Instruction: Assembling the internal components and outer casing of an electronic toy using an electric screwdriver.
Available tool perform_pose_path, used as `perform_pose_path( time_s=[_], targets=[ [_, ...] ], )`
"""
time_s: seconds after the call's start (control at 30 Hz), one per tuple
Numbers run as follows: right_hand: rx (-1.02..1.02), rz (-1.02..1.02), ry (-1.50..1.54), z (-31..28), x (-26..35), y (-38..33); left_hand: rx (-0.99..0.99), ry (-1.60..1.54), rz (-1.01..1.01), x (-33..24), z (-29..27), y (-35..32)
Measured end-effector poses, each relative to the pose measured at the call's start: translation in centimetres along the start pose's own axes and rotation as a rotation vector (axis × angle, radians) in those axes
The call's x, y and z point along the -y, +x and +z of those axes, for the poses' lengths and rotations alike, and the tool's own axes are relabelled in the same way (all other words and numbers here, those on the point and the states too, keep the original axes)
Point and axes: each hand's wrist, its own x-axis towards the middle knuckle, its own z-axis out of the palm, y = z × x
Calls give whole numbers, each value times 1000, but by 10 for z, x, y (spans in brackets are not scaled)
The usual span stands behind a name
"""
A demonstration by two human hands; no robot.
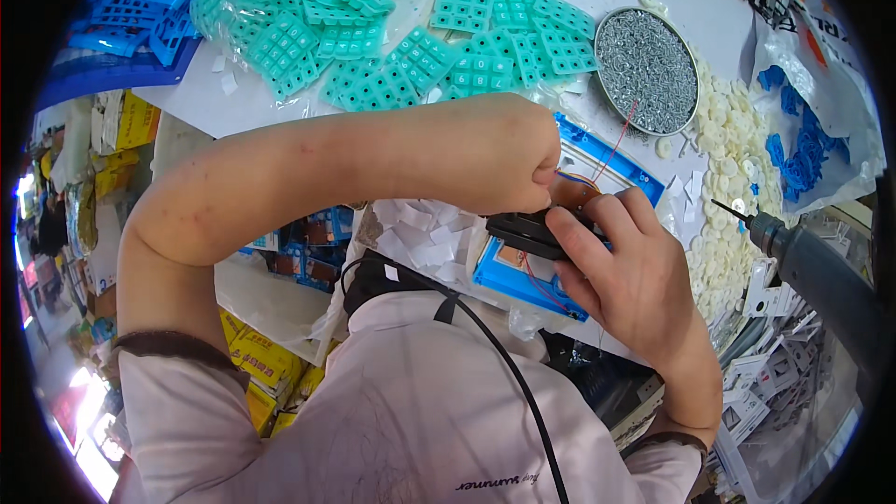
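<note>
A blue plastic casing frame (525,282) lies on the white table in front of me, with thin red wires crossing it. Over it sits a dark, rounded plastic part (528,234). My right hand (644,266) grips this part, thumb and fingers bent around its right side. My left hand (518,154) is curled closed at the part's far side, next to a small bundle of yellow and blue wires (581,181). What its fingers hold is hidden behind the hand. One red wire (616,147) runs from the casing toward the screw dish.
Turquoise rubber keypads (481,75) lie heaped at the back. A round metal dish (696,75) holds small screws. Cream discs (733,145) spread to the right, near a powered screwdriver (812,261). Blue plastic frames (140,0) stand back left; paper scraps (420,233) lie near my body.
</note>
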Motion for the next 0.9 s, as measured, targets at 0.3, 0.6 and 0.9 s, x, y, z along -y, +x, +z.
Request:
perform_pose_path(
  time_s=[0.3,0.6,0.9],
  targets=[
    [67,62,-15,-3,5,-1,-267,-78,243,2,17,-1],
    [2,91,-93,7,6,-8,-110,124,259,4,9,6],
    [-50,131,4,6,-8,-13,-217,43,327,8,10,25]
  ],
)
